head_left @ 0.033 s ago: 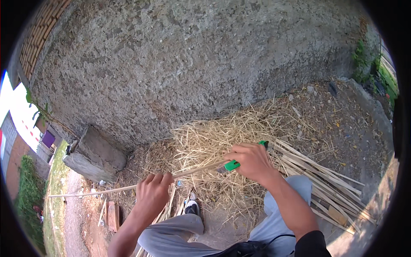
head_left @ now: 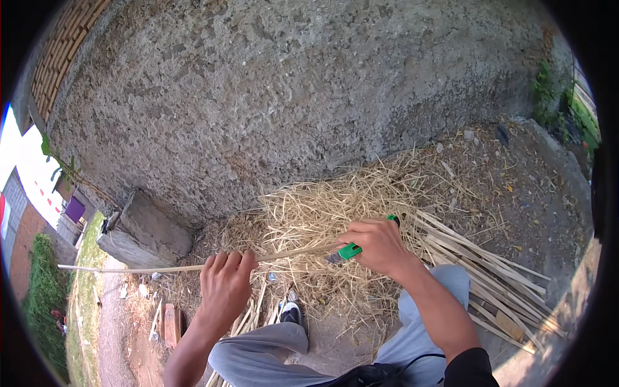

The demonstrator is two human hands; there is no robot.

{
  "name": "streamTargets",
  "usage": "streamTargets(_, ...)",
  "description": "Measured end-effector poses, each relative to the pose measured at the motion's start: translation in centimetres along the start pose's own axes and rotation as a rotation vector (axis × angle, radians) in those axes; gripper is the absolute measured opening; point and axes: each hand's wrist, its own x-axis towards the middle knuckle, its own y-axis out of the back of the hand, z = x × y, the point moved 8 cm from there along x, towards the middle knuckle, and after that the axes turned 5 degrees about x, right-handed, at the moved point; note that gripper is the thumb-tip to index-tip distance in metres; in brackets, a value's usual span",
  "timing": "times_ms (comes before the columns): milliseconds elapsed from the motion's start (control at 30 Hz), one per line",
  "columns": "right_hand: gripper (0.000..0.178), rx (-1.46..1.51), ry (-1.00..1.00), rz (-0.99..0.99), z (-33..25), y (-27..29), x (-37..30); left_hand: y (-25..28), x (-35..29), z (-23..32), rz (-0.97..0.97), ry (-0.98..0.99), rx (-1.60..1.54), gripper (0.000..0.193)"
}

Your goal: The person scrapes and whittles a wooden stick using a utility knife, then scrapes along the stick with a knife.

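My left hand is closed round a long, thin bamboo strip. One end of the strip reaches far out to the left, and the other runs to my right hand. That hand grips a green utility knife, its fingers wrapped over the handle and its dark blade end showing at the left. The strip meets the right fingers just above the blade; whether the edge touches it cannot be made out. Beneath both hands spreads a heap of pale shavings.
A bundle of split bamboo strips lies on the ground at the right. Behind the heap rises a rough grey wall. A concrete block stands at the left, with a reddish brick nearer me. My legs frame the near side.
The strip's far left end has swung up and moved a little further left. My left hand has shifted slightly left and up. The knife's blade end shows more and points further downward.
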Motion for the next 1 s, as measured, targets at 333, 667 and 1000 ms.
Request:
streamTargets(333,0.021,0.627,-0.179,0.266,0.1,-0.2,0.8,3.2,1.7,3.6,0.722,0.042,-0.593,0.039)
streamTargets(667,0.017,0.509,-0.267,0.405,0.0,-1.7,0.5,-13.0,0.1,12.1,-0.122,0.177,-1.533,0.053)
streamTargets(1000,0.018,0.7,-0.616,0.389,0.8,-7.2,-1.1,-12.6,-0.5,11.4,0.017,0.231,-1.472,0.045)
